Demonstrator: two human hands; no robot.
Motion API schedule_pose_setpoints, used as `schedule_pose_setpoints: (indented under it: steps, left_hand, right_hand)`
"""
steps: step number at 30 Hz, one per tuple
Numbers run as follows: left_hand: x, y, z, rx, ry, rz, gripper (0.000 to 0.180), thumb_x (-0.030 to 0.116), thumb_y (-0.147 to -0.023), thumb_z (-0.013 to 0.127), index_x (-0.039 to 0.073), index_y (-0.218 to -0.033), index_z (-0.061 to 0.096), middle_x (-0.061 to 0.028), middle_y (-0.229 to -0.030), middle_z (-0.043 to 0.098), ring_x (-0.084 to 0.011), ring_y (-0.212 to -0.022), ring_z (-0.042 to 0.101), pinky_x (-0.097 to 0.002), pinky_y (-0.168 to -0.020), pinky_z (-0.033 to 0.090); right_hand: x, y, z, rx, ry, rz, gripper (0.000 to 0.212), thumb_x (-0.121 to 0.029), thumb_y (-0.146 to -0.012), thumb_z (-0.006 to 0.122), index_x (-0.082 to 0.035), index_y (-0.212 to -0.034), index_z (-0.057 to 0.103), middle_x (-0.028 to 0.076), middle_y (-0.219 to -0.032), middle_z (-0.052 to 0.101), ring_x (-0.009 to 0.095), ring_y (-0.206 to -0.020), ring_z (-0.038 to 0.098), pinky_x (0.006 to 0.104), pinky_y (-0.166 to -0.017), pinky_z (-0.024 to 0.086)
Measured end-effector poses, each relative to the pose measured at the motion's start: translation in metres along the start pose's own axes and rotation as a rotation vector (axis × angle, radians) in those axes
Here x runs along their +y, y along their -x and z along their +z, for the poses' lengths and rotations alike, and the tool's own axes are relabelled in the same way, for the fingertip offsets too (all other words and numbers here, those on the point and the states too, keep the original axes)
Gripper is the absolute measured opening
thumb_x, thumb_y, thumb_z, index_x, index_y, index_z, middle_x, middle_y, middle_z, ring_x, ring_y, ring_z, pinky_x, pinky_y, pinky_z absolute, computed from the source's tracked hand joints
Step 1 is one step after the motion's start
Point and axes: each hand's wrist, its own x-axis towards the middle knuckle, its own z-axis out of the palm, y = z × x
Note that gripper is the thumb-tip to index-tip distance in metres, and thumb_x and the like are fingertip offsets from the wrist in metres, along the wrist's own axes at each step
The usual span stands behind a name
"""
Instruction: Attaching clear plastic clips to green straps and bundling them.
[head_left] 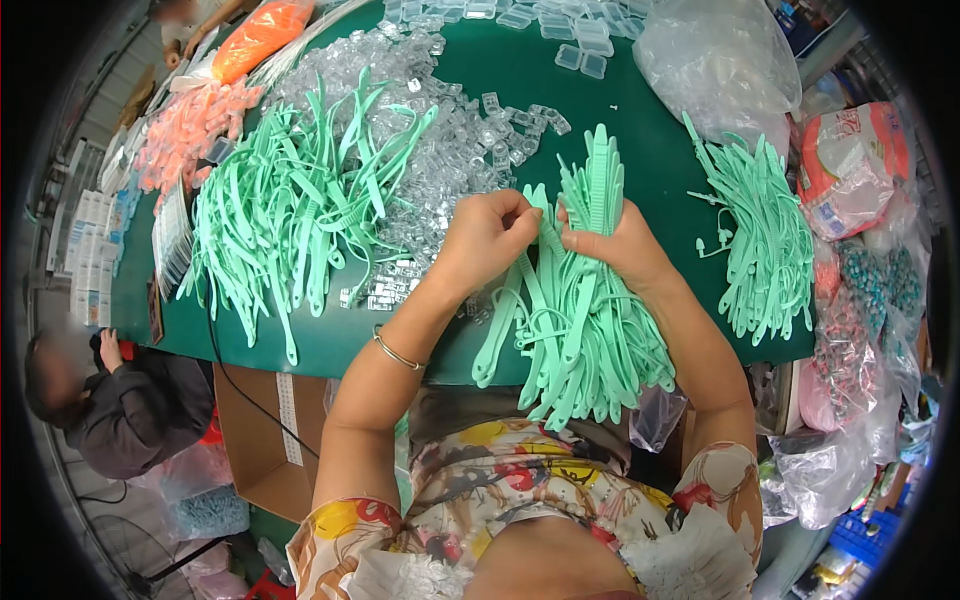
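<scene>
My right hand point(628, 250) is wrapped round a thick bundle of mint-green plastic straps point(598, 345). Their ridged ends stand up above the fist, and the looped tails fan out below it, over the table's near edge. Just left of the bundle, my left hand point(488, 240) is closed in a pinch at the upper end of a few more green straps point(540, 270); the fingers partly hide how many it grips. A large loose heap of the same straps point(285, 200) lies to the left. On the right rests another pile of straps point(760, 240), lined up roughly lengthwise.
Small clear plastic pieces point(460, 140) cover the table's middle, with clear boxes point(590, 45) beyond. Orange pieces point(195, 135) lie far left. Plastic bags point(715, 65) crowd the right. An open cardboard box point(255, 430) stands below the left edge, near another person point(130, 410).
</scene>
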Motion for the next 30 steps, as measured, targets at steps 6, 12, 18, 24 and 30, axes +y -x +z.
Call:
schedule_pose_setpoints:
  steps: [6, 12, 18, 24, 30]
  left_hand:
    - [-0.001, 0.000, 0.004, 0.052, -0.139, 0.053, 0.016, 0.014, -0.082, 0.061, -0.002, -0.077, 0.060, -0.0013, -0.059, 0.053, -0.0049, -0.054, 0.043, -0.0238, -0.049, 0.036]
    - [-0.001, -0.002, -0.024, 0.072, -0.269, 0.219, 0.012, 0.003, -0.072, 0.067, 0.003, -0.083, 0.062, -0.0035, -0.070, 0.056, -0.0107, -0.060, 0.050, -0.0247, -0.054, 0.040]
    - [-0.005, 0.008, -0.040, -0.095, -0.653, 0.327, 0.017, 0.007, -0.062, 0.071, 0.006, -0.078, 0.064, -0.0075, -0.073, 0.058, -0.0251, -0.071, 0.057, -0.0352, -0.063, 0.044]
    - [-0.004, 0.011, -0.029, -0.051, -0.859, 0.345, 0.015, 0.008, -0.061, 0.070, 0.008, -0.075, 0.064, -0.0055, -0.074, 0.057, -0.0261, -0.073, 0.057, -0.0372, -0.065, 0.041]
    - [-0.006, 0.007, -0.031, -0.043, -0.751, 0.375, 0.013, 0.005, -0.065, 0.068, 0.006, -0.077, 0.062, -0.0067, -0.077, 0.058, -0.0280, -0.073, 0.057, -0.0384, -0.065, 0.043]
  right_hand:
    - [-0.007, 0.000, -0.001, -0.023, -0.157, 0.064, 0.037, -0.005, -0.069, 0.071, 0.002, -0.102, 0.056, 0.006, -0.086, 0.061, 0.014, -0.075, 0.060, 0.0264, -0.071, 0.047]
    - [-0.007, 0.000, 0.000, 0.019, -0.129, 0.074, 0.041, -0.005, -0.070, 0.070, 0.003, -0.106, 0.053, 0.009, -0.084, 0.061, 0.015, -0.072, 0.060, 0.0268, -0.068, 0.048]
    - [-0.011, 0.001, 0.000, 0.032, -0.107, 0.087, 0.042, -0.005, -0.070, 0.069, 0.005, -0.108, 0.052, 0.013, -0.086, 0.062, 0.017, -0.072, 0.060, 0.0277, -0.067, 0.048]
    - [-0.012, 0.001, 0.006, 0.048, -0.079, 0.077, 0.040, -0.004, -0.070, 0.067, 0.005, -0.107, 0.052, 0.014, -0.086, 0.062, 0.017, -0.074, 0.061, 0.0283, -0.067, 0.048]
    - [-0.009, 0.002, 0.004, 0.047, -0.096, 0.065, 0.039, -0.004, -0.070, 0.067, 0.004, -0.105, 0.053, 0.009, -0.087, 0.059, 0.016, -0.073, 0.060, 0.0277, -0.067, 0.047]
